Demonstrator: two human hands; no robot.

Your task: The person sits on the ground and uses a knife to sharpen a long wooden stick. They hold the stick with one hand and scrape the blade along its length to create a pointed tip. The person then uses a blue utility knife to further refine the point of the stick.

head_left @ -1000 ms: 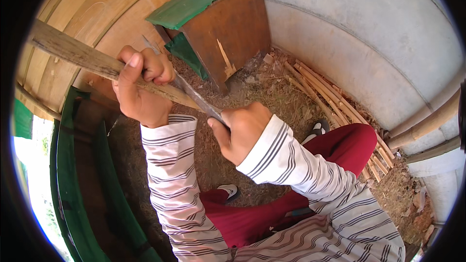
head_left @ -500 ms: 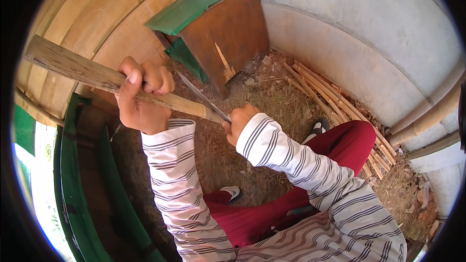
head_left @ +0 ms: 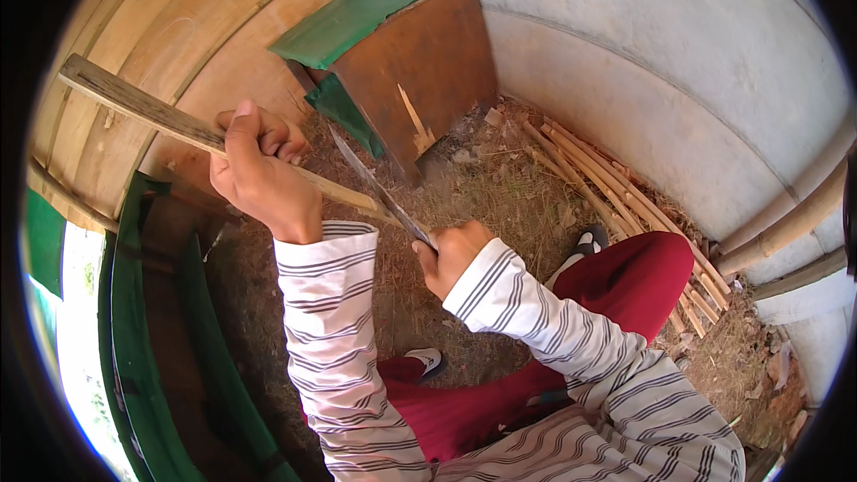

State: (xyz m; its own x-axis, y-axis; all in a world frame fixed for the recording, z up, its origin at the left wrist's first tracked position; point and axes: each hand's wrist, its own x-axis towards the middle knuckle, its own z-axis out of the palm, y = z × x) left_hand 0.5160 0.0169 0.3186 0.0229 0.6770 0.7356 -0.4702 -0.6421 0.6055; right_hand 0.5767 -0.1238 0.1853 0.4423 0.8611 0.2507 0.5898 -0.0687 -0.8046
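Green sheeting [head_left: 370, 18] capped a brown box [head_left: 420, 62], which I used as my landmark while I watched the head view from afar. Behind the box and to its right ran a pale grey wall [head_left: 625, 54]; to its left stood tan panels [head_left: 201, 27]. Nearer the wearer and right of the box, thin sticks [head_left: 616, 183] lay bundled along the foot of the wall. A long green-sided structure [head_left: 134, 330] stood left of the box and nearer. Striped sleeves [head_left: 330, 303] and dark red trousers [head_left: 629, 277] blocked my sight of some ground [head_left: 500, 232].

Both hands worked on the near side of the box. The left hand [head_left: 268, 170], left of the box, was closed round the middle of a wooden strip [head_left: 147, 112]. The strip stuck out leftward, away from the box, and its other end ran toward the right hand [head_left: 457, 254]. That hand, below the box, was closed on a knife [head_left: 368, 177] whose handle I could not see. Its blade crossed the strip's end just beside the right fist; whether the edge was touching, I could not tell.

The strip was flat and narrow, dark-streaked at its far end, paler toward the blade. Grey and slender, the blade tapered to a point; dry, straw-like litter roughened the ground.
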